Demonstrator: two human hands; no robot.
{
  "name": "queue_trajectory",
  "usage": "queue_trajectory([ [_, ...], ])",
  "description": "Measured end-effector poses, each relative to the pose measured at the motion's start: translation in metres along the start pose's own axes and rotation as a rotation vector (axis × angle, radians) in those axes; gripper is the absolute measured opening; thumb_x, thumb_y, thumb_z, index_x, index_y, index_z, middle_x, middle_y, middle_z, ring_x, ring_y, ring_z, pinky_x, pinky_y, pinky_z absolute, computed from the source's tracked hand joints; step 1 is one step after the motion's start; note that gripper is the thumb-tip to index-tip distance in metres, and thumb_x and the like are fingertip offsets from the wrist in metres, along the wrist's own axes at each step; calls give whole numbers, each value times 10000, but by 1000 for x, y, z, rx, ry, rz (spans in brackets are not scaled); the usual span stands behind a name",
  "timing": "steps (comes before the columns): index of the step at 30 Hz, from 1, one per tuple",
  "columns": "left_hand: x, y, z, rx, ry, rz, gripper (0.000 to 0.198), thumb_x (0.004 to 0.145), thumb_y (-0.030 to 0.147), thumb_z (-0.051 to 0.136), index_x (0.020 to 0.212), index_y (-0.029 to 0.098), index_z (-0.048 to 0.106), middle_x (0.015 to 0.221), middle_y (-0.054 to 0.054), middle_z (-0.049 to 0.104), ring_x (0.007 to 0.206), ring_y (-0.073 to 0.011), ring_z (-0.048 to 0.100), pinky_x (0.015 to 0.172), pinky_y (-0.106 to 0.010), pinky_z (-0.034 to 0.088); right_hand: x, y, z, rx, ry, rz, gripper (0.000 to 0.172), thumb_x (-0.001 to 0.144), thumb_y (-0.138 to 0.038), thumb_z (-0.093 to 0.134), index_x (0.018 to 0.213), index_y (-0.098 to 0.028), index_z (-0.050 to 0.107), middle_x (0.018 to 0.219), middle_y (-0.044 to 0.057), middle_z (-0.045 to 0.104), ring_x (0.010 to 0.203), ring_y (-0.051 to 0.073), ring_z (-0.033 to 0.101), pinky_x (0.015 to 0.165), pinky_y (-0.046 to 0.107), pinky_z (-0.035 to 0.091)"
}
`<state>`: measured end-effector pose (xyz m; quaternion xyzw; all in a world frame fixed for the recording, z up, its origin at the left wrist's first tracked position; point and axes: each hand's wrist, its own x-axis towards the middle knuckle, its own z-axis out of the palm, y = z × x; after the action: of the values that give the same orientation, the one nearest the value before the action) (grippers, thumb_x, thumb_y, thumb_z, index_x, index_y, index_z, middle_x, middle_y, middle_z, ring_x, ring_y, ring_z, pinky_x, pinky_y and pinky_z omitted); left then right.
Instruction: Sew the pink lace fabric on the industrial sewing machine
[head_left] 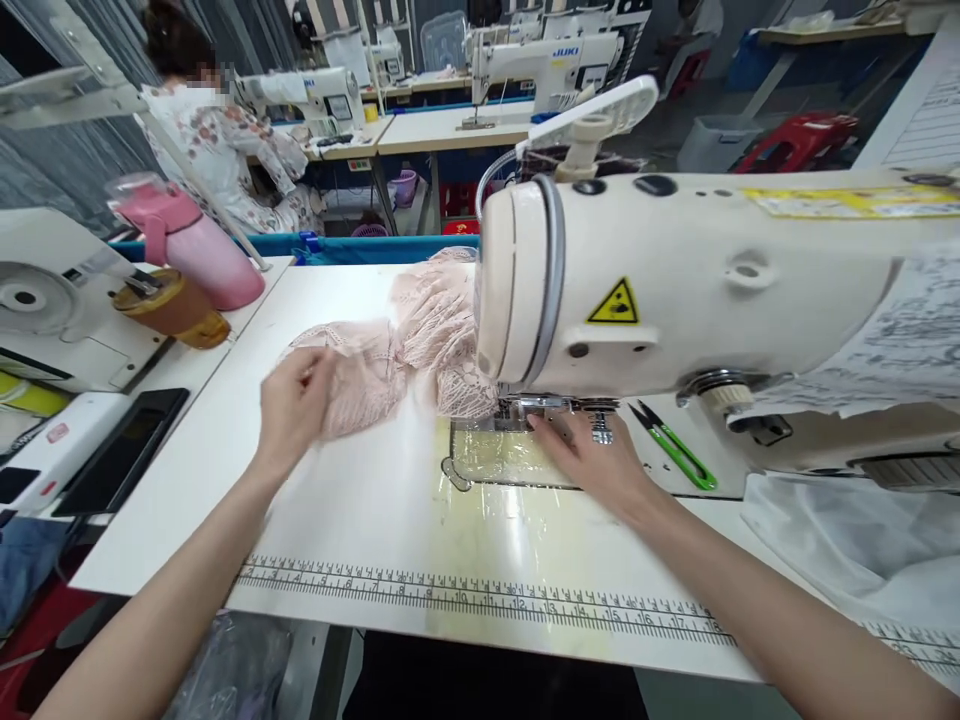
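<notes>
A pale pink lace fabric piece [442, 330] lies bunched on the white table, left of and partly behind the head of the sewing machine [622, 290]. My left hand [296, 400] is closed on the left end of the lace, thumb and fingers pinched together. At the needle area, my right hand [592, 450] reaches under the machine head beside the presser foot [517, 408]. Its fingertips are partly hidden by the machine parts, so I cannot see whether they hold anything. Green thread snips [679, 447] lie right of that hand.
A measuring tape strip [480, 598] runs along the table's front edge. To the left are a pink bottle [202, 245], an amber cup [176, 308] and a black phone-like slab [124, 450]. White sheer cloth [847, 540] lies at right. A person [217, 150] sits at another machine behind.
</notes>
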<state>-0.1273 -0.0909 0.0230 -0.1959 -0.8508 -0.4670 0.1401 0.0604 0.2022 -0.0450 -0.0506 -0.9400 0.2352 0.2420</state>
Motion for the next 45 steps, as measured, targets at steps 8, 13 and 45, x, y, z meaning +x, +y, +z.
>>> queue_trajectory([
  [8,-36,62,9,-444,-436,-63,254,910,407,505,888,192,638,933,-46,699,770,-173,647,688,-314,564,12,-13,-13,63,6,54,336,941,-395,491,679,-207,588,677,57,624,656,223,593,670,406,519],
  [13,-96,102,54,-168,-1075,329,261,966,316,446,930,208,682,910,-36,700,863,-170,649,797,-332,551,12,-4,-9,2,134,-68,195,910,-251,502,762,-187,613,855,91,664,878,250,602,746,377,506],
  [45,-69,64,104,544,-656,927,457,964,213,307,1340,44,504,1395,-150,526,1268,-294,530,1017,-482,503,9,3,-8,-231,145,-516,224,866,-85,516,870,-201,707,929,-31,746,859,135,636,929,291,455],
])
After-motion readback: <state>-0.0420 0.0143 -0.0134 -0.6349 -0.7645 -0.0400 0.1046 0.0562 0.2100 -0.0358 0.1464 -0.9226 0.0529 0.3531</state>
